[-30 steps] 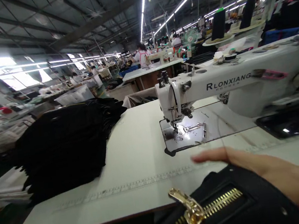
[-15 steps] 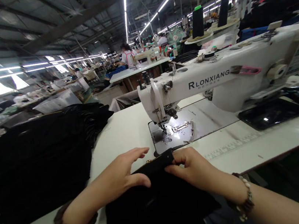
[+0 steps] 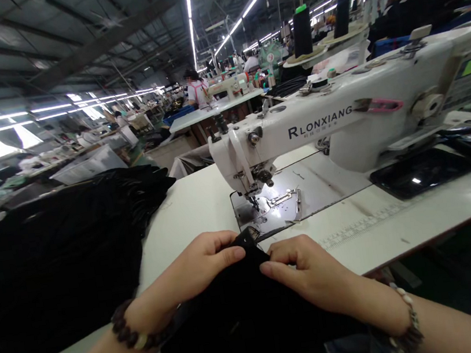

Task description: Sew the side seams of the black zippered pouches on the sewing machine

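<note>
A piece of black fabric (image 3: 237,316) hangs over the near edge of the white sewing table, between my forearms. Its top corner, with a folded edge and a few loose threads, lies just in front of the machine's needle plate. My left hand (image 3: 212,258) pinches the fabric near that corner, thumb on the near side. My right hand (image 3: 305,266) grips the edge a little to the right, with its fingers curled. Beyond both hands stands the white sewing machine (image 3: 323,114); its presser foot (image 3: 255,203) has no fabric under it.
A large heap of black fabric pieces (image 3: 52,243) covers the left of the table. A dark phone (image 3: 423,172) lies at the right, near the machine's base. Black thread cones (image 3: 301,31) stand behind the machine. Further back, a person (image 3: 197,91) sits at another machine.
My left hand has moved right and closed on the fabric, where before its thumb and fingers were apart. The fabric's corner has shifted slightly left and turned, showing loose threads.
</note>
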Motion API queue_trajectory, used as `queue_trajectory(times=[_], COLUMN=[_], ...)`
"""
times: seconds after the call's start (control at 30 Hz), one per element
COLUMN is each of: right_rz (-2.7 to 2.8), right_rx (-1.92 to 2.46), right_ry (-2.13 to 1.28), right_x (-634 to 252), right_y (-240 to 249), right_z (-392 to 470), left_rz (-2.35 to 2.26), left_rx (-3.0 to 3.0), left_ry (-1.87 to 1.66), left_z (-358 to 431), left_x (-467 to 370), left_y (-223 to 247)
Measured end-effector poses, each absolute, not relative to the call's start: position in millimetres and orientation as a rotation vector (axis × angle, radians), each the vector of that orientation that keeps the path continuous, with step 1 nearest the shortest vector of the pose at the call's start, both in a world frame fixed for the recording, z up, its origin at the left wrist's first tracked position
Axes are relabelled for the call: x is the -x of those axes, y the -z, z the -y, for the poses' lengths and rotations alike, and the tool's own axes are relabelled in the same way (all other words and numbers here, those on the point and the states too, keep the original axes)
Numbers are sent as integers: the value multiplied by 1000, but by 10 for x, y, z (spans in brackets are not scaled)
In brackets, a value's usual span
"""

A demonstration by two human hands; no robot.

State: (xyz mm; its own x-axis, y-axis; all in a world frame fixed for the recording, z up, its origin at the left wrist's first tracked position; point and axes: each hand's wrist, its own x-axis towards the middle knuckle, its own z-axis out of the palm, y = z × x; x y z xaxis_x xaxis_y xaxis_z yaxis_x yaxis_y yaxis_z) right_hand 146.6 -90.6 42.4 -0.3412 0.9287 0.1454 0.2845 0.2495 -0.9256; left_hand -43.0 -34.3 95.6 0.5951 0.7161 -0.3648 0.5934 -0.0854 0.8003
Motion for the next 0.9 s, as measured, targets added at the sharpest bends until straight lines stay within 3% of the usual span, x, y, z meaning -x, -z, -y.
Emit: queue_trajectory(times=[0.9], right_rz=[1570], right_rx=[1185], right_ry=[-1431], right_x=[-1493], right_y=[-382], right_z=[834], left_rz=[-1302], left_rx=[-1770], left_ry=[-196], left_z=[346], left_x=[373], left_y=[-1118])
